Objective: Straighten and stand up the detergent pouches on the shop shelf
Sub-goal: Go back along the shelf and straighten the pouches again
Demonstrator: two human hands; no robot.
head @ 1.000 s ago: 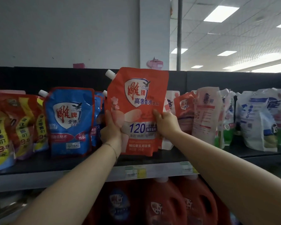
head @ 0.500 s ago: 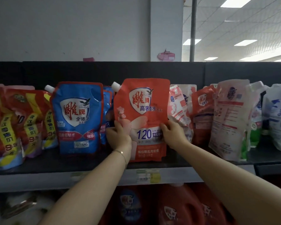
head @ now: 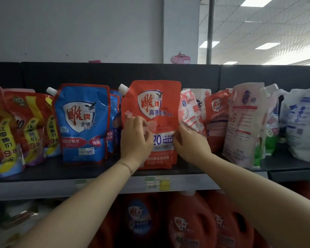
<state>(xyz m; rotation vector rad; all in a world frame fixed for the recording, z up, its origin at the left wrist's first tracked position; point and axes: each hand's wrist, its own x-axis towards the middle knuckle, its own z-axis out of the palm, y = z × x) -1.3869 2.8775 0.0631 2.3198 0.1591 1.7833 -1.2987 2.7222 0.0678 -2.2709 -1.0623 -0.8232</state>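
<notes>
On the black shop shelf [head: 43, 170], the red-orange spouted plastic detergent pouch [head: 156, 104] is down now. A second ago you have it lifted clear of the row; now its base sits on the board and it stands upright, face out, just beside the blue spouted plastic pouch [head: 82, 122]. That one looks done, in my judgement, and it only needs letting go.

Your left hand [head: 135, 140] lies over the pouch's lower left front, back of the hand towards you, fingers bent against the printed face. I cannot tell whether they pinch the edge or merely press it flat. Your right hand [head: 190, 143] has slid up to the right edge, fingers curled round it and holding it, wedged between this pouch and the white-and-red plastic pouch [head: 190, 111] that leans in against it. Both forearms reach up and forward, wrists level with the pouch's lower half.

That leaning neighbour and the pale pink plastic pouch [head: 243, 122] tilting beyond it look like your next jobs.
</notes>
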